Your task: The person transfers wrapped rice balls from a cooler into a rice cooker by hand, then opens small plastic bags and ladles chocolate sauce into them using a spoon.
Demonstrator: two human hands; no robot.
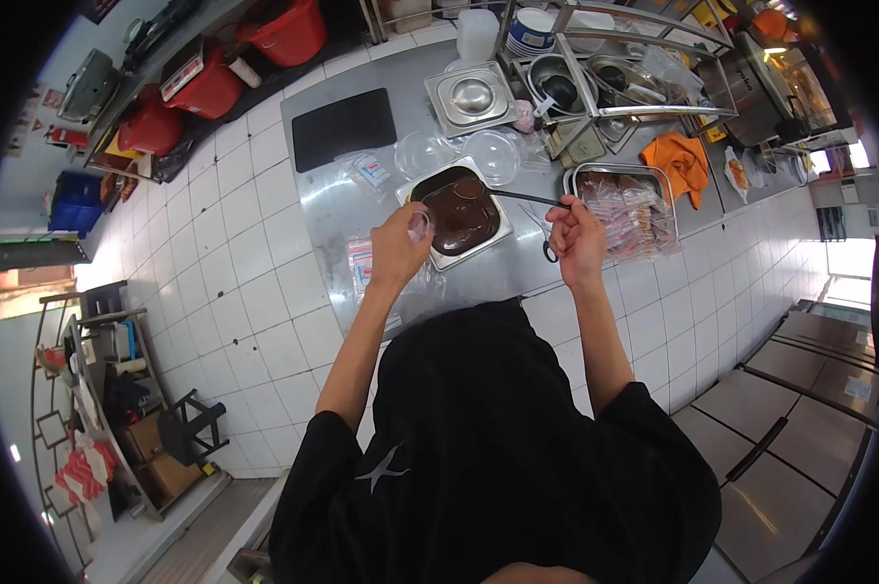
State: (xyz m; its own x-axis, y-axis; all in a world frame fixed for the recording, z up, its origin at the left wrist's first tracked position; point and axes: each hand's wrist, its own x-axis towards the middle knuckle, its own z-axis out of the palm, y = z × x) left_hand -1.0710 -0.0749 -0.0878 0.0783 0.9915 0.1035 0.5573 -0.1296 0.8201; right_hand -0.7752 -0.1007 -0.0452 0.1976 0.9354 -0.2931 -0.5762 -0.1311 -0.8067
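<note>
A square steel pan (501, 237) of dark brown sauce stands on the steel table (324, 206). My left hand (400, 243) pinches a small clear plastic cup (420, 226) at the pan's left edge. My right hand (577, 234) grips the dark handle of a ladle (527, 197), whose bowl rests in the sauce near the pan's upper part. Clear round lids (492, 156) lie just beyond the pan. To the right is a steel tray (669, 200) with plastic-wrapped packets (634, 216). Below my left hand, clear plastic bags lie on the table.
A black board (344, 130) lies at the table's far left. Behind the pan are a lidded steel container (470, 95) and a metal rack (595, 107) with bowls. An orange cloth (677, 167) sits at right; scissors (550, 251) lie near my right hand.
</note>
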